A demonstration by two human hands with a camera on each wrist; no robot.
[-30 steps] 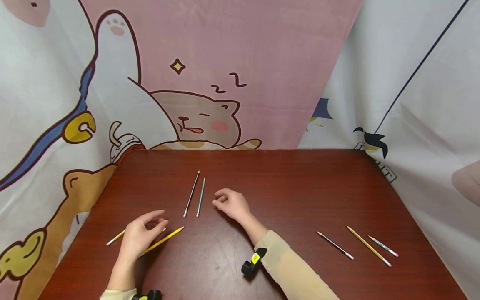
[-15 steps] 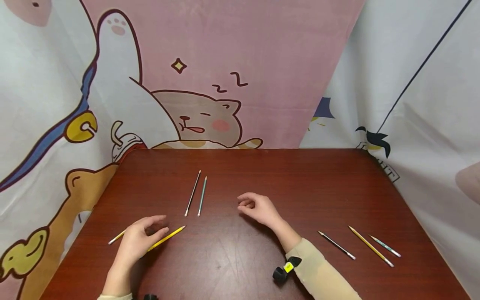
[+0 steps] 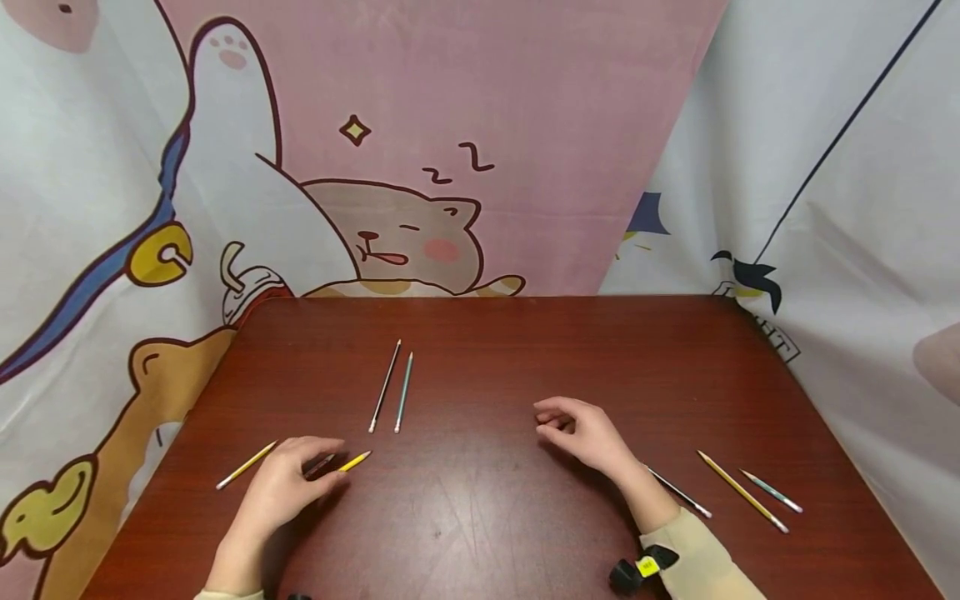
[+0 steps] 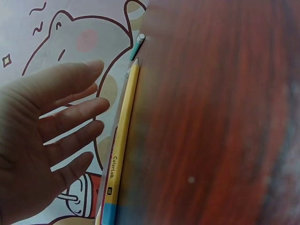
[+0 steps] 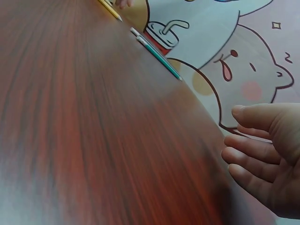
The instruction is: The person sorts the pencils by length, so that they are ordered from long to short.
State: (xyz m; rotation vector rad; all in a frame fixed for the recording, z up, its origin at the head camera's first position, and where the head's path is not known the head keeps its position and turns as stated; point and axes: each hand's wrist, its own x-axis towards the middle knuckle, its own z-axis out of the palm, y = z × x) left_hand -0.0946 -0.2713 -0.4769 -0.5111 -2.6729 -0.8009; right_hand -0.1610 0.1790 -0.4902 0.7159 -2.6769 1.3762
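Note:
My left hand hovers over a yellow pencil, fingers loosely bent and holding nothing. In the left wrist view that yellow pencil has a blue end and lies apart from the fingers; a second pencil lies close alongside, mostly hidden. Another yellow pencil with a white end is left of the hand. Over the table at right, my right hand is relaxed, with nothing in its fingers. A black pencil is partly covered by the right wrist.
A black pencil and a teal pencil lie side by side behind the hands. At right are a yellow pencil and a short teal-and-white pencil. A printed curtain hangs beyond the brown table.
My right hand has travelled right, away from the teal pencil and toward the pencils at right. My left hand has shifted slightly, covering more of the yellow pencil beneath it.

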